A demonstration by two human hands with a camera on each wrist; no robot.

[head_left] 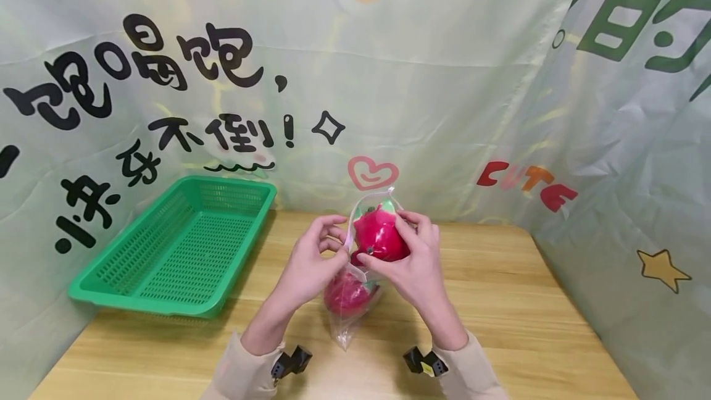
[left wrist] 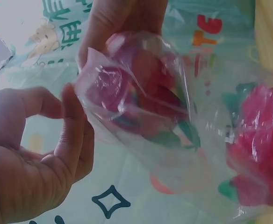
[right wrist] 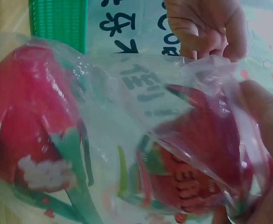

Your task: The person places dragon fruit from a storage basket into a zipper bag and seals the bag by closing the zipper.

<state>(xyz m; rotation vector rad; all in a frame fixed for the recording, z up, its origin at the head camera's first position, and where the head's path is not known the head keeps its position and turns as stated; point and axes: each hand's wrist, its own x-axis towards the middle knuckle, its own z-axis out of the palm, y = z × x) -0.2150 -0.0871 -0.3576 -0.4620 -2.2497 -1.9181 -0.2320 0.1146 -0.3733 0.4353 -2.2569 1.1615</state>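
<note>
A clear plastic bag (head_left: 344, 335) hangs over the tabletop between my two hands, with a glossy pink-red dragon fruit (head_left: 349, 294) low inside it. My left hand (head_left: 313, 258) pinches the edge of the bag's mouth between thumb and fingertips. A second dragon fruit (head_left: 383, 236), pink-red with green tips, sits at the bag's mouth, gripped by my right hand (head_left: 416, 258) with the thumb across its near side. Bag film (left wrist: 141, 144) overlaps this upper fruit in the left wrist view. The right wrist view shows the lower fruit (right wrist: 33, 98) enclosed in the film.
On the left of the wooden table (head_left: 478, 301) stands a green plastic basket (head_left: 233, 276) with slatted sides. A printed cloth (head_left: 444, 110) with lettering and drawings hangs behind the table and along its sides.
</note>
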